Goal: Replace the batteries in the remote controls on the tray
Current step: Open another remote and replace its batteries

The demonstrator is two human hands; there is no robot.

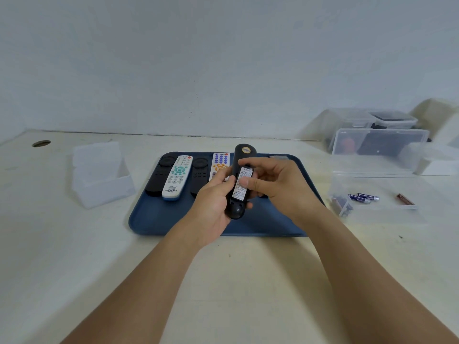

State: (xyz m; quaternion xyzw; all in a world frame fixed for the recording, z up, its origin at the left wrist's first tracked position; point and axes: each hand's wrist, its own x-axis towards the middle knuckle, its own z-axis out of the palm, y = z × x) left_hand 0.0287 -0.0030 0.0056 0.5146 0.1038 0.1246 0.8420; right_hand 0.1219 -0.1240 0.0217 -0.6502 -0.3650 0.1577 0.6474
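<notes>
bare tray floor (159, 219) near the front edge; four remotes (177, 177) crowding its far left

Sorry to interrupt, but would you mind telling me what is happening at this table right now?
A person is working on a black remote, held back-up above the blue tray. The left hand grips its lower end, while the right hand presses its thumb on the labelled back, apparently at the battery cover. Four other remotes lie face-up on the tray. Loose batteries sit in a clear box to the right.
</notes>
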